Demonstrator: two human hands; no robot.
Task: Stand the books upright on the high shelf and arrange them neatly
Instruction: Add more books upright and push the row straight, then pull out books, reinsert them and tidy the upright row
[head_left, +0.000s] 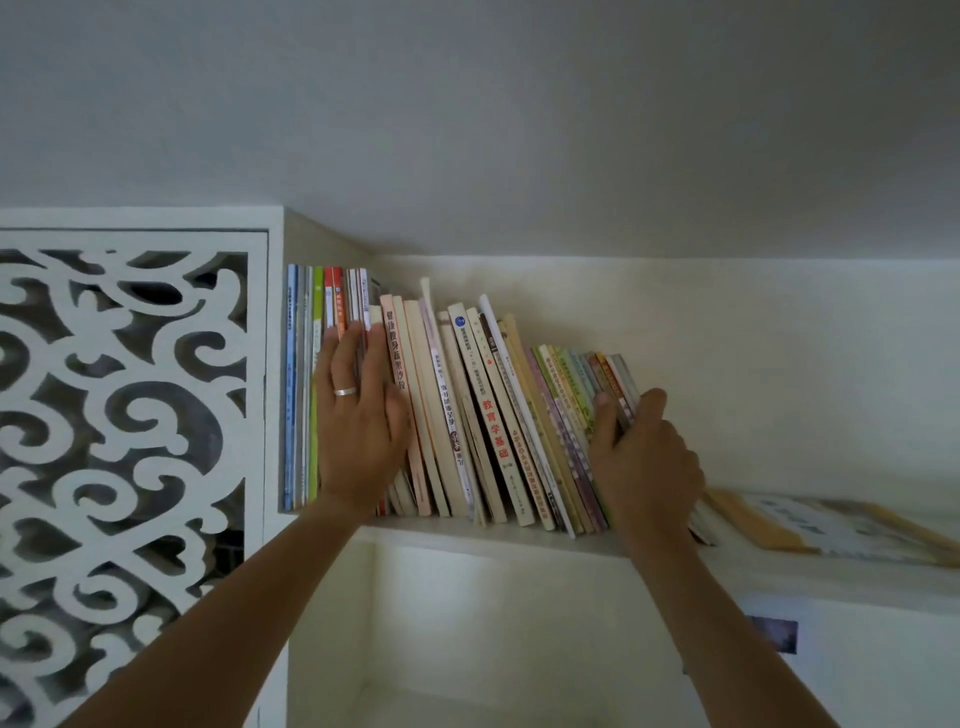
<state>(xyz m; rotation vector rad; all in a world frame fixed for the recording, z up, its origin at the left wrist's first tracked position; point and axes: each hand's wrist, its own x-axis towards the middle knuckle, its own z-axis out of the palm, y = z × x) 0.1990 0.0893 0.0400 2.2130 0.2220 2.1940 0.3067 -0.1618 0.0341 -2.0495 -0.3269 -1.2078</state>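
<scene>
A long row of books (483, 410) stands on the high white shelf (519, 538). Those at the left end stand upright against the side wall; the middle and right ones lean to the left. My left hand (358, 421), with a ring on one finger, lies flat with straight fingers against the spines of the upright books at the left. My right hand (644, 457) grips the last few thin books (615, 382) at the right end of the row, thumb on the spines and fingers curled round the outer cover.
Two or three books (831, 527) lie flat on the shelf to the right of the row. A white carved lattice panel (119, 415) fills the left. The ceiling is close above. Below the shelf is another white compartment (493, 623).
</scene>
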